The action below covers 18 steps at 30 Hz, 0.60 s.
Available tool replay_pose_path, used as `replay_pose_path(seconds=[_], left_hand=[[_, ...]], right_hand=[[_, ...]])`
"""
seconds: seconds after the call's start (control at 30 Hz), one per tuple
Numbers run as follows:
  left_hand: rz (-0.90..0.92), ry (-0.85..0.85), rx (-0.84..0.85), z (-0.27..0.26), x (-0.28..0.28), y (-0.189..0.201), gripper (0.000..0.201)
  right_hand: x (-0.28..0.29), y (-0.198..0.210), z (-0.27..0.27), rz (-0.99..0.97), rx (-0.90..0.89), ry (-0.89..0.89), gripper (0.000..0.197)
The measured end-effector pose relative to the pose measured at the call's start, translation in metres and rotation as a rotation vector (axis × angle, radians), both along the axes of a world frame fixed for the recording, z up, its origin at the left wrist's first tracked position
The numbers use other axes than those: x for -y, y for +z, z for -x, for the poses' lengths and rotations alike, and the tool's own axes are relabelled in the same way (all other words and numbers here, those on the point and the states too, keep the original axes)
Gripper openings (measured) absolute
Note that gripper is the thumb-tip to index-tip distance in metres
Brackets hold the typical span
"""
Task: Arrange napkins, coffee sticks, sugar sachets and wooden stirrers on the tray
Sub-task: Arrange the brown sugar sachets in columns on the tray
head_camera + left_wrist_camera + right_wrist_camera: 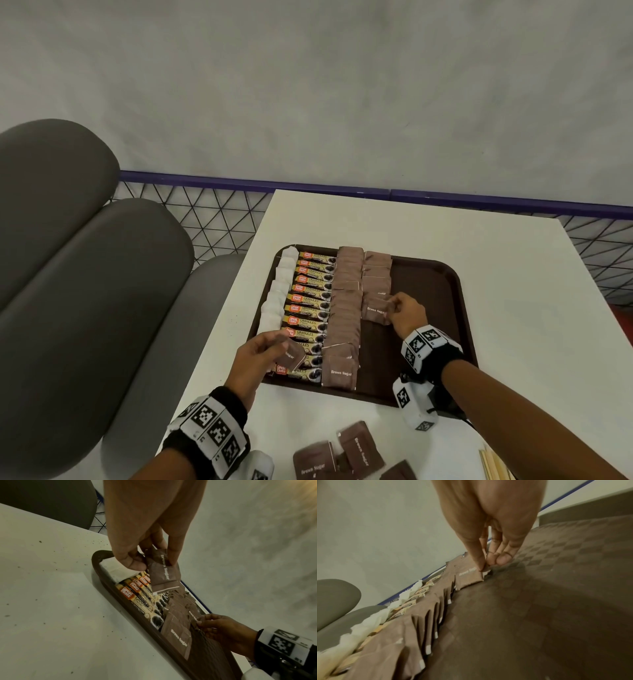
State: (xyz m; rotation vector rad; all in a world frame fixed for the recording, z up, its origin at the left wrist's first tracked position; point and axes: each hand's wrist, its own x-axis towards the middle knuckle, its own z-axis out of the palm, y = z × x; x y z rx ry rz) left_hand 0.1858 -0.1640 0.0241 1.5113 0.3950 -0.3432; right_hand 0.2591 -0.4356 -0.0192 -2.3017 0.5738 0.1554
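Note:
A brown tray [435, 284] on the white table holds a column of white napkins [277, 294], a row of coffee sticks [308, 301] and two columns of brown sugar sachets [346, 308]. My left hand [263, 356] hovers over the tray's near left corner and pinches one brown sugar sachet [163, 574] between thumb and fingers. My right hand [406, 313] pinches the right edge of the nearest sachet [469, 576] in the shorter second column [376, 284], low on the tray. The right half of the tray is bare.
Several loose sugar sachets [342, 455] lie on the table near me, and wooden stirrers [493, 466] show at the bottom right edge. Grey padded seats [85, 274] stand to the left. A blue rail with wire mesh [212, 212] runs behind the table.

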Motion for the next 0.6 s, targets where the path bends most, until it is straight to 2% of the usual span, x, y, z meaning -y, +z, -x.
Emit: replay_pose_path(seconds=[0.07,0.33,0.6], left_hand=[[0.004,0.003,-0.005,-0.001,-0.001,-0.003,0.02],[0.055,0.015,-0.026,-0.005,0.0,-0.007,0.016],[0.078,0.012,-0.022,-0.004,0.002,-0.003,0.028]], right_hand=[[-0.001,-0.001,-0.002,0.0,0.009,-0.026,0.007],[0.001,-0.007,-0.004,-0.001,0.052,-0.043,0.02],[-0.002,0.001,0.007,-0.036,0.166,-0.029,0.026]])
